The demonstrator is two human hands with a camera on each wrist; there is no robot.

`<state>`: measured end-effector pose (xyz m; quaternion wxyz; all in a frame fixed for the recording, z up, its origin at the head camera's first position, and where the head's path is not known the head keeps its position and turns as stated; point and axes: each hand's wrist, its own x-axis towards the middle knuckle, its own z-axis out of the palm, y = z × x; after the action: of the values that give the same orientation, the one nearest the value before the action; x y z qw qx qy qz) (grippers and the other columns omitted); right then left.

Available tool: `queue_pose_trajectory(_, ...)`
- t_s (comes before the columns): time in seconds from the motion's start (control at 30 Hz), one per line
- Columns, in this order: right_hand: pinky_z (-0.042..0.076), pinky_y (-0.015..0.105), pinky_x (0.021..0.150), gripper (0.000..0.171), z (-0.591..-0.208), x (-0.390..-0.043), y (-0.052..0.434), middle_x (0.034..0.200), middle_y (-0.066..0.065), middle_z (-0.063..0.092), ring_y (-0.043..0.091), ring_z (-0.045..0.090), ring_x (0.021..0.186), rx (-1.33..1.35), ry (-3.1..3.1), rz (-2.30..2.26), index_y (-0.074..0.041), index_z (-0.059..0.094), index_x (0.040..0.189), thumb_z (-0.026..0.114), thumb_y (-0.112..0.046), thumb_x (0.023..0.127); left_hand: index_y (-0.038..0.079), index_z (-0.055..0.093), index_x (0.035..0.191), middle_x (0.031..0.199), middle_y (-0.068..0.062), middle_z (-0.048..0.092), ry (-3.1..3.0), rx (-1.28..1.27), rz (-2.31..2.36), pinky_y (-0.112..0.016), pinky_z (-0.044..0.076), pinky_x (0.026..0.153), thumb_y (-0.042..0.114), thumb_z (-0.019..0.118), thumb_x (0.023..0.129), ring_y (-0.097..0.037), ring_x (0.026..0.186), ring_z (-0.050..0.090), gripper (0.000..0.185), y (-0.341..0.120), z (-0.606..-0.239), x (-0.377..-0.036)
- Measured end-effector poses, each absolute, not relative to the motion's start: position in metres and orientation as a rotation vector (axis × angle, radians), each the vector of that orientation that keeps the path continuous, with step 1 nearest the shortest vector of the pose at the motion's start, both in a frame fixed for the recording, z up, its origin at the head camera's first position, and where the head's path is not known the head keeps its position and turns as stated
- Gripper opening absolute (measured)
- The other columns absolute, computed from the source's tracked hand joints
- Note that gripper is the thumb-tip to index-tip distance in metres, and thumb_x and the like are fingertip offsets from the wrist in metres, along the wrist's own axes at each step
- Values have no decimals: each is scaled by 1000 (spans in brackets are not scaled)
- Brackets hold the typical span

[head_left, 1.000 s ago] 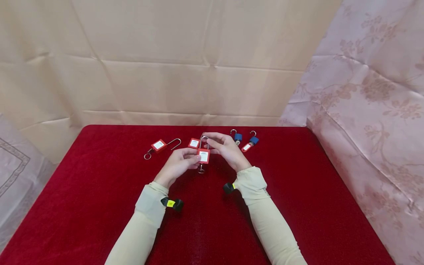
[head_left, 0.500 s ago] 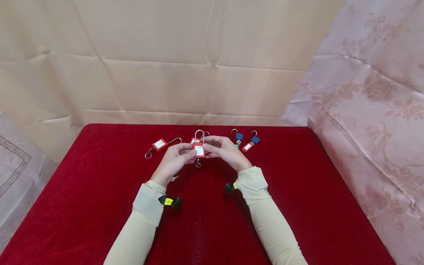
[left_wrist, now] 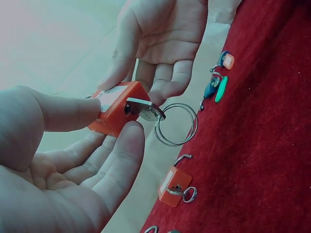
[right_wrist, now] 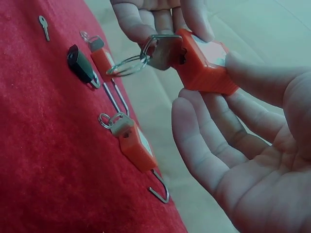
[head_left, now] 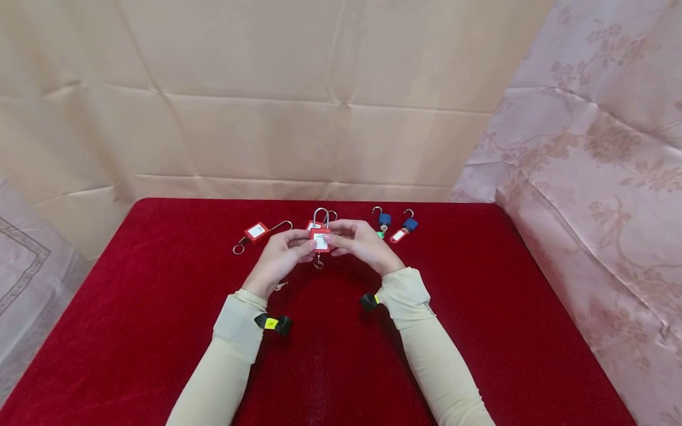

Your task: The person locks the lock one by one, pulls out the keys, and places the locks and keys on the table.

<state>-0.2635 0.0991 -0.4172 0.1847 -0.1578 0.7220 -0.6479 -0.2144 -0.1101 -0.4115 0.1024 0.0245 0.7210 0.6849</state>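
Above the red desk, the left hand and right hand are pinching a red padlock between thumbs and fingers, its key and ring hanging below, while farther back two more red padlocks and two blue ones are lying.

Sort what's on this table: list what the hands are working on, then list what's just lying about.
In hand:
red padlock, pinched by left hand and right hand
key in its base, with key ring

Lying about:
red padlock on the left
two blue padlocks
loose key
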Motion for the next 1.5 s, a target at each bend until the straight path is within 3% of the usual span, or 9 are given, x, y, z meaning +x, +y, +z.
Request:
queue_pose_trajectory(0.23,60,39,82,38,-418,-262,98,117,19,68,23,70,88,-413,2047,-1921,5,61,131,69,-8,97,-6,53,139,130,-22,63,2172,104,1918,-43,55,94,19,68,98,-29,111,66,50,-110,-414,-215)
queue_pose_trajectory(0.33,60,38,82,39,-419,-262,99,121,19,67,21,70,90,-405,2034,-1977,6,59,132,69,-9,97,-6,54,138,126,-21,66,2192,104,1861,-44,55,94,21,70,97,-32,113,65,51,-108,-414,-214)
queue_pose_trajectory(0.63,60,35,81,45,-420,-263,99,126,23,63,19,68,93,-363,1998,-2062,9,54,138,66,-5,97,-4,62,127,117,-18,70,2217,116,1781,-40,57,88,23,71,97,-39,111,65,42,-107,-417,-212)
queue_pose_trajectory(0.9,60,33,81,47,-419,-263,99,125,22,63,17,68,92,-354,1969,-2064,12,50,140,65,-4,98,-6,61,126,111,-18,71,2176,138,1778,-39,57,84,18,62,102,-40,107,65,34,-107,-419,-214)
queue_pose_trajectory(1.23,59,35,82,42,-416,-262,99,124,20,65,19,68,85,-402,1984,-2019,8,56,136,66,-8,98,-6,61,123,108,-16,70,2102,164,1799,-35,57,83,16,55,105,-23,93,66,29,-110,-418,-214)
queue_pose_trajectory(1.4,59,35,82,43,-414,-261,99,124,19,65,18,68,88,-427,1959,-2038,10,54,137,65,-7,99,-7,61,121,108,-16,71,2046,189,1834,-31,57,80,15,54,106,-23,91,67,28,-111,-417,-214)
queue_pose_trajectory(1.5,59,34,82,42,-413,-260,98,122,17,65,17,68,91,-431,1939,-2062,10,54,137,64,-5,98,-7,62,119,107,-16,71,2037,201,1850,-34,57,81,16,55,105,-26,93,67,28,-111,-415,-214)
